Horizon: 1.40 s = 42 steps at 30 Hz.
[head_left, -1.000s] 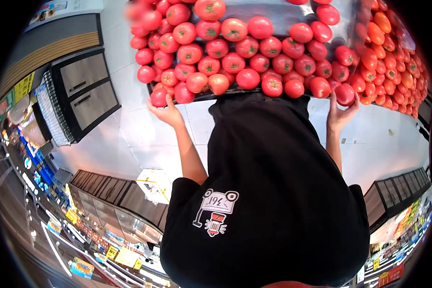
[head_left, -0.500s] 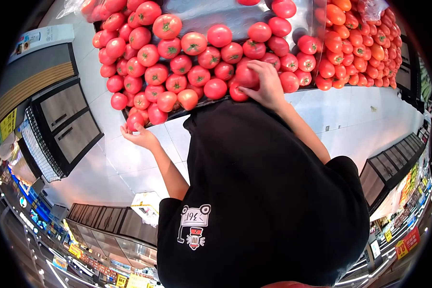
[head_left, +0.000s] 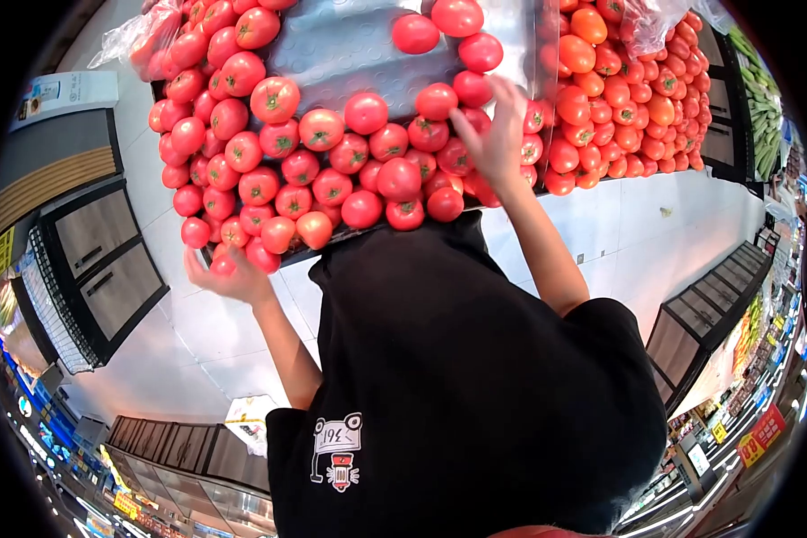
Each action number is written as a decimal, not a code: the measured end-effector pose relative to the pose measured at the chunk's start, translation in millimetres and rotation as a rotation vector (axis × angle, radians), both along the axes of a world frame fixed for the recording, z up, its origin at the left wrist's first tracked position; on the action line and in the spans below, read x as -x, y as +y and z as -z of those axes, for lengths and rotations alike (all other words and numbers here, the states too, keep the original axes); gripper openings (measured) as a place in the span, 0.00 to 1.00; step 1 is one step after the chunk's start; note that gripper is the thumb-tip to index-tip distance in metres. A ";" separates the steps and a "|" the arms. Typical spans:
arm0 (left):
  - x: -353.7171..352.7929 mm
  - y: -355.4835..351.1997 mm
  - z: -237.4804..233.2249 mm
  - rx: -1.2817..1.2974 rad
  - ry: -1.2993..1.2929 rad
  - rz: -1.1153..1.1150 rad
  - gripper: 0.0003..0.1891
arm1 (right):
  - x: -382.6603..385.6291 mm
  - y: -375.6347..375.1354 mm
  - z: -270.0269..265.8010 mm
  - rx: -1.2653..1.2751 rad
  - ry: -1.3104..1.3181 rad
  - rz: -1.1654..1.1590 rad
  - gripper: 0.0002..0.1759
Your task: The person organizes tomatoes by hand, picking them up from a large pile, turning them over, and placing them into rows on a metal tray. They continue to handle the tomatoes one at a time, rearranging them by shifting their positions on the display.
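Note:
Red tomatoes [head_left: 333, 187] lie piled along the near and left sides of a display bin, around its bare grey liner [head_left: 368, 67]. At the bin's near left corner, my left hand [head_left: 233, 276] is cupped around a tomato [head_left: 223, 264], its fingers partly hidden. My right hand [head_left: 496, 134] is over the right part of the pile, thumb and fingers spread apart, with nothing between them. Beside its fingertips lie a tomato [head_left: 437, 101] on the left and another [head_left: 472, 88] above.
A second pile of smaller tomatoes [head_left: 614, 99] is behind a clear divider [head_left: 548, 54] on the right. Plastic bags [head_left: 143, 40] hang at the bin's left corner. A dark cabinet [head_left: 103, 260] stands left; a white box [head_left: 251, 421] is on the floor side.
My right hand has let go of a large tomato, which now rests on the pile, and has moved up and away from it with its fingers opened. The view has shifted.

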<state>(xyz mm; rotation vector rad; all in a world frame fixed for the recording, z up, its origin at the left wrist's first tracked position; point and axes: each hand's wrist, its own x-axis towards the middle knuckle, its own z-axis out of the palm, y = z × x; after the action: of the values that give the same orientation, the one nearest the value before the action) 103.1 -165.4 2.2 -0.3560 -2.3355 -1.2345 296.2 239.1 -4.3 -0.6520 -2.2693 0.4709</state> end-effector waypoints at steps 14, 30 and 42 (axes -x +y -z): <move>34.3 357.2 -24.4 0.838 0.345 0.752 0.41 | 92.2 84.6 -20.2 -0.259 -0.304 0.115 0.50; 16.1 89.3 -57.3 0.479 -0.124 0.252 0.35 | 93.5 96.8 0.1 -0.218 -0.101 0.051 0.42; 13.0 -8.6 16.5 0.353 -0.461 -0.063 0.36 | 86.4 101.5 -4.4 -0.156 0.045 -0.248 0.44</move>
<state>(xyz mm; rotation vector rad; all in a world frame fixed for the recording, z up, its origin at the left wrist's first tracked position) 90.2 -174.0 -14.3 -0.1130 -2.9442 -0.9433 209.8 340.6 0.2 -0.2805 -2.3260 0.4165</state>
